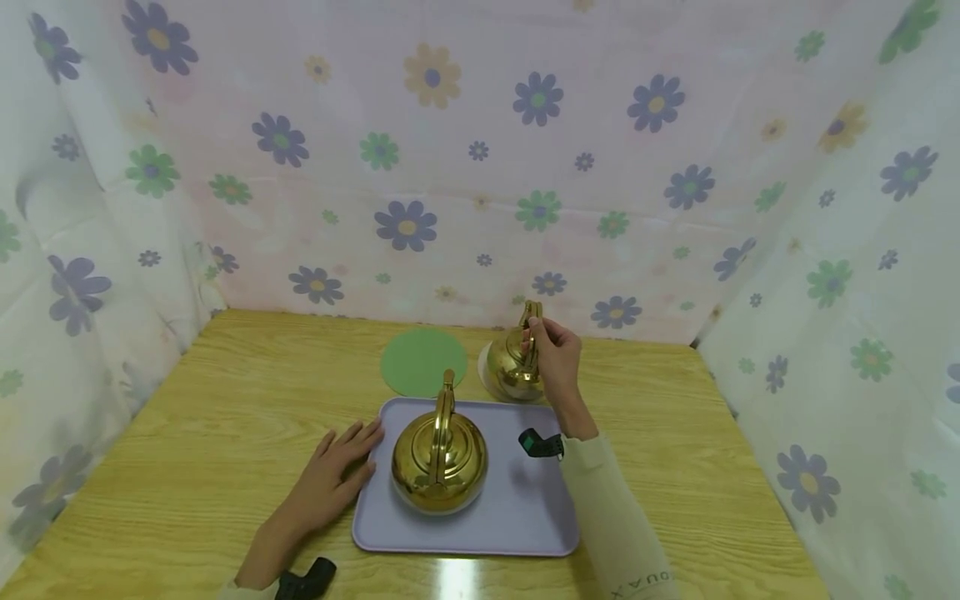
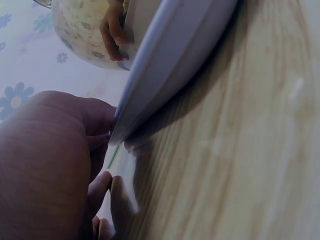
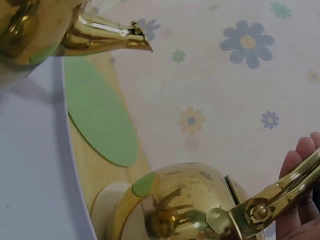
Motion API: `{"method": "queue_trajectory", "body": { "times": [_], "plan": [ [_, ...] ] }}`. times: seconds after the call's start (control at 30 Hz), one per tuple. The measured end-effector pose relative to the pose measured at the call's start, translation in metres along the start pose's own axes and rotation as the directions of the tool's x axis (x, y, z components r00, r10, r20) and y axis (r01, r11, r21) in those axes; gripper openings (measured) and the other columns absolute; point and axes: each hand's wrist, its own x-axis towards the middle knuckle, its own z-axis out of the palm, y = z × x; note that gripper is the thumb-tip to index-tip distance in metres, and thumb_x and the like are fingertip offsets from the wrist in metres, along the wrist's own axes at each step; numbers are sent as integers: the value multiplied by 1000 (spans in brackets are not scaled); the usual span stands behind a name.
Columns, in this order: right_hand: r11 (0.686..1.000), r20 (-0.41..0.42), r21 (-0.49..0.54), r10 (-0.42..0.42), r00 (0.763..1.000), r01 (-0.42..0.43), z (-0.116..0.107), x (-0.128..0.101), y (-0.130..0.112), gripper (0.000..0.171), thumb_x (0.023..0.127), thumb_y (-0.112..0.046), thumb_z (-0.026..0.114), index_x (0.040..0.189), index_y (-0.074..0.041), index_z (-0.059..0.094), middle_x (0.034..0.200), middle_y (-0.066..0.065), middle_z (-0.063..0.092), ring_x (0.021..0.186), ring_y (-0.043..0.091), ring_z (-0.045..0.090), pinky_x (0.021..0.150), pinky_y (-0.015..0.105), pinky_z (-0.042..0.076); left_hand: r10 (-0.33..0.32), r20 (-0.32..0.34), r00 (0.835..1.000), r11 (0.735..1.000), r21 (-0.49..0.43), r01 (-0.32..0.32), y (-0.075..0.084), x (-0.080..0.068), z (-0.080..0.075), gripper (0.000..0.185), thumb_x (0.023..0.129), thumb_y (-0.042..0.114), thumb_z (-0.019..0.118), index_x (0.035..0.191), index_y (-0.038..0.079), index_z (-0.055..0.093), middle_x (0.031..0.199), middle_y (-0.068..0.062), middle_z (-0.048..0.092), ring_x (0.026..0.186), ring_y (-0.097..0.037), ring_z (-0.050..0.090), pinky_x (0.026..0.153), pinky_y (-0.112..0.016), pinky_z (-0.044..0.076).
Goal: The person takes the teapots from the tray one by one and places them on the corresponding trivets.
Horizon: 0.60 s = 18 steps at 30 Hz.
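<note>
In the head view my right hand (image 1: 558, 354) grips the upright handle of a shiny gold kettle (image 1: 513, 371) behind the tray. That kettle is on or just over a pale round mat (image 1: 485, 377); contact is hard to tell. The right wrist view shows fingers (image 3: 295, 165) round the handle. A second gold kettle (image 1: 438, 467), handle up, stands on the lilac tray (image 1: 525, 521), its spout (image 3: 105, 35) pointing to the back. My left hand (image 1: 330, 479) lies at the tray's left edge, fingers stretched out, the thumb touching the rim (image 2: 137, 82).
A green round mat (image 1: 420, 358) lies behind the tray, left of the gripped kettle. The wooden table (image 1: 225, 400) meets flower-printed curtains (image 1: 480, 175) at the back and both sides. Wrist cameras (image 1: 540, 443) are strapped to both arms.
</note>
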Motion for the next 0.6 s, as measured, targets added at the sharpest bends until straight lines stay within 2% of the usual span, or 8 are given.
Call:
{"method": "queue_trajectory", "body": {
  "times": [0.13, 0.23, 0.43, 0.6],
  "plan": [
    [997, -6, 11, 75, 997, -75, 0, 0, -3, 32, 101, -19, 65, 118, 8, 70, 83, 10, 70, 65, 13, 66, 61, 23, 59, 6, -6, 1000, 1000, 1, -6, 0, 0, -1, 48, 100, 19, 63, 146, 7, 56, 154, -10, 50, 144, -47, 39, 116, -69, 16],
    [994, -12, 19, 108, 994, -107, 0, 1, -4, 34, 101, -20, 66, 119, 8, 70, 87, 16, 70, 66, 13, 66, 62, 24, 60, 6, -5, 1000, 1000, 0, -6, 0, 1, -1, 48, 100, 19, 62, 146, 7, 56, 155, -10, 49, 144, -47, 38, 116, -69, 15],
    [994, -11, 12, 107, 994, -107, -1, 0, -3, 42, 101, -21, 65, 125, 15, 64, 88, 16, 72, 65, 12, 67, 64, 25, 60, -8, 7, 1000, 1000, -1, 8, 0, 1, -1, 48, 101, 21, 62, 147, 7, 55, 156, -10, 48, 145, -47, 37, 118, -67, 14],
    [993, -25, 34, 114, 993, -113, 0, 0, -1, 45, 101, -22, 65, 125, 16, 63, 87, 12, 73, 64, 10, 66, 65, 23, 60, 7, -12, 1000, 1000, 0, -7, 1, 1, -1, 47, 101, 20, 62, 146, 7, 56, 154, -11, 49, 143, -48, 38, 119, -66, 14]
  ]
}}
